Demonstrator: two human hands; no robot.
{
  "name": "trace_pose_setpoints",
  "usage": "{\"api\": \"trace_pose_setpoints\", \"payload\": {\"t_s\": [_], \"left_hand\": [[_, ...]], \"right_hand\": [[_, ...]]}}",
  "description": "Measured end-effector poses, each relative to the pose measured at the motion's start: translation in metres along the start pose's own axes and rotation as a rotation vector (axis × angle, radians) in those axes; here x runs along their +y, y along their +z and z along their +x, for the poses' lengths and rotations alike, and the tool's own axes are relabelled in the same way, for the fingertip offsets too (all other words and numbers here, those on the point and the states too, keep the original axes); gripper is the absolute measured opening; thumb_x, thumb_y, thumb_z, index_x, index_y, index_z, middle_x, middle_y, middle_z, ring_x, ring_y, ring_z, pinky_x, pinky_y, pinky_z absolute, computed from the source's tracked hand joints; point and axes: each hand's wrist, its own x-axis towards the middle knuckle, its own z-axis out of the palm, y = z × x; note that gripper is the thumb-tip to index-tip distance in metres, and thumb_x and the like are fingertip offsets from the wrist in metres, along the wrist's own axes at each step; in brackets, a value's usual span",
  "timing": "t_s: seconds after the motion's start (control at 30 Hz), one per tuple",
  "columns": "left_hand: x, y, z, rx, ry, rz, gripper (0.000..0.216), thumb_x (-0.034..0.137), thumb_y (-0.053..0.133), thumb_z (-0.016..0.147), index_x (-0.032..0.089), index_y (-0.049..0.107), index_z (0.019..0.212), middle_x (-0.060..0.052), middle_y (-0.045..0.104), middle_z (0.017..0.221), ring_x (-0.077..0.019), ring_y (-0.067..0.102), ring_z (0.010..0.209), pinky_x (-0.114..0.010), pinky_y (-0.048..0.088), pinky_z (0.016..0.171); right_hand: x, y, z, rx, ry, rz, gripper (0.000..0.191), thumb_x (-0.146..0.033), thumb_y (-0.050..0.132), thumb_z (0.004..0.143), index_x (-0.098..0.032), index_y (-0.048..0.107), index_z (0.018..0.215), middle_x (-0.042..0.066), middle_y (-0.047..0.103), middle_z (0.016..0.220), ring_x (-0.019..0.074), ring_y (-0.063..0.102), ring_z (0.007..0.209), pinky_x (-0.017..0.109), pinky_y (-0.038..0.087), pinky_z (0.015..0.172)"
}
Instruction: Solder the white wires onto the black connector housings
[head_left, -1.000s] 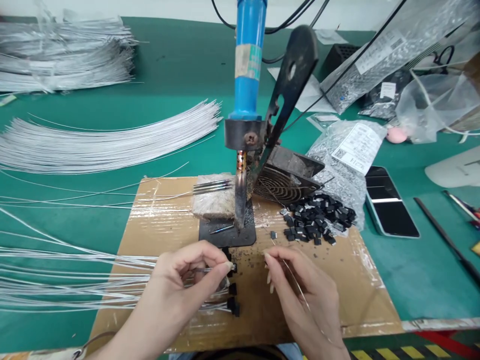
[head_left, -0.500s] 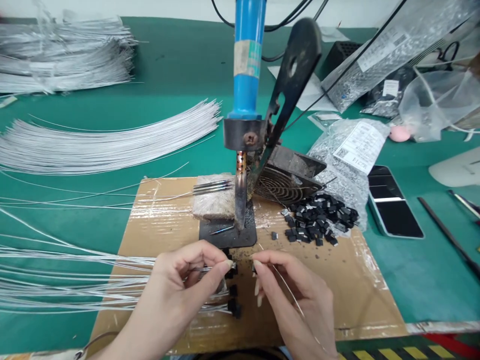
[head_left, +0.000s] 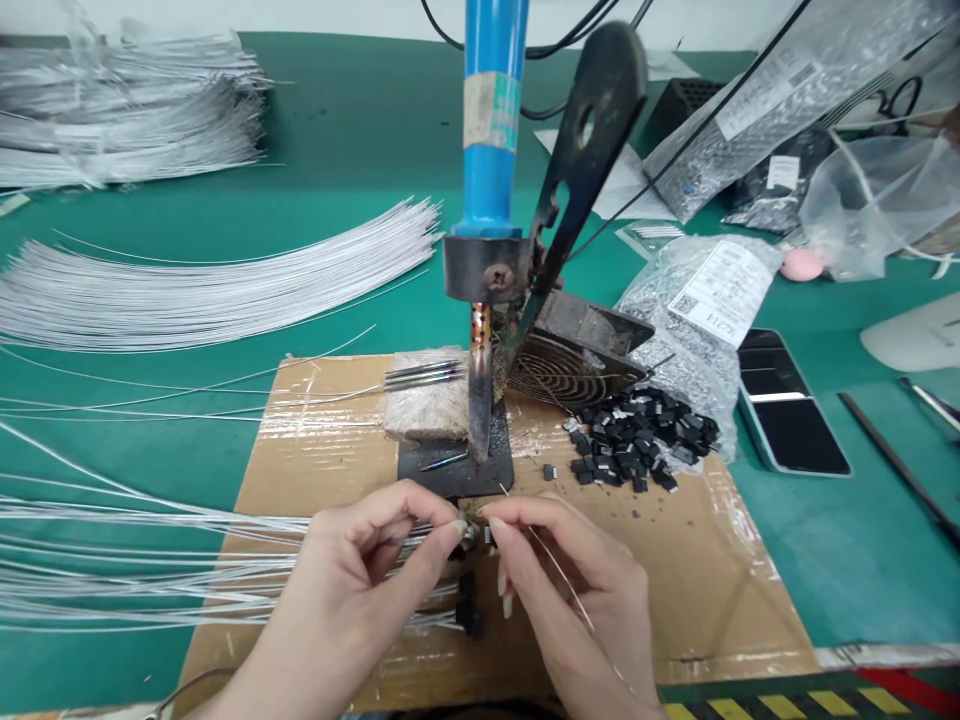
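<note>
My left hand [head_left: 382, 575] is closed in a pinch on what appears to be the end of a white wire; its fingertips mostly hide it. Facing it a short gap away, my right hand [head_left: 574, 585] pinches a small black connector [head_left: 489, 536]. A thin length of solder wire [head_left: 562, 572] also runs through the right hand, its tip sticking up past the fingers. Above both hands, the soldering iron [head_left: 480, 400] stands tip down in a black metal holder [head_left: 486, 268]. Below the left fingertips lie white wires with black connectors [head_left: 469, 610] on their ends.
Loose black connectors [head_left: 637, 440] are heaped on the cardboard [head_left: 720, 580] at right. A small fan [head_left: 562, 370] sits behind the iron. White wire bundles [head_left: 225, 285] lie at left. A phone [head_left: 791, 405] and plastic bags [head_left: 705, 300] are at right.
My right hand has moved left, bringing the black connector and the solder wire closer to my left fingertips. My left hand has hardly moved.
</note>
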Motion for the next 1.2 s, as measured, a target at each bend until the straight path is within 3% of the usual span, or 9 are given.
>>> {"api": "trace_pose_setpoints", "payload": {"t_s": [0.27,0.9,1.07,1.2], "left_hand": [[-0.0013,-0.0027,-0.0027,-0.112,0.02,-0.123,0.017,0.033,0.07,0.096,0.021,0.075,0.086,-0.004,0.08,0.087,-0.0176,0.07,0.078,-0.023,0.056,0.07],[0.0013,0.0033,0.0003,-0.065,0.06,-0.19,0.015,0.023,0.073,0.092,0.021,0.072,0.077,0.0,0.079,0.085,-0.014,0.073,0.077,-0.017,0.058,0.071],[0.0005,0.0023,0.0007,-0.092,0.065,-0.19,0.013,0.021,0.072,0.093,0.021,0.072,0.08,-0.002,0.081,0.088,-0.0147,0.075,0.08,-0.018,0.059,0.072],[0.003,0.005,0.0017,-0.02,0.085,-0.196,0.013,0.018,0.074,0.088,0.021,0.072,0.075,-0.001,0.08,0.085,-0.0135,0.074,0.077,-0.016,0.058,0.07]], "right_hand": [[-0.0018,0.003,0.0025,-0.024,-0.016,0.025,0.012,-0.025,0.068,0.098,-0.025,0.081,0.098,0.002,0.074,0.079,0.0149,0.071,0.069,0.021,0.046,0.048],[0.0021,0.004,0.0005,-0.024,0.02,0.046,0.01,-0.026,0.071,0.097,-0.026,0.081,0.098,0.001,0.074,0.078,0.0145,0.069,0.068,0.02,0.045,0.047],[0.003,0.0029,0.0006,-0.052,0.015,0.036,0.011,-0.025,0.069,0.098,-0.027,0.08,0.099,0.0,0.071,0.078,0.0143,0.067,0.068,0.023,0.049,0.054],[0.0026,0.0034,-0.0031,0.0,-0.03,0.025,0.025,-0.032,0.053,0.108,-0.029,0.077,0.115,0.0,0.065,0.086,0.0136,0.063,0.07,0.026,0.05,0.064]]}}
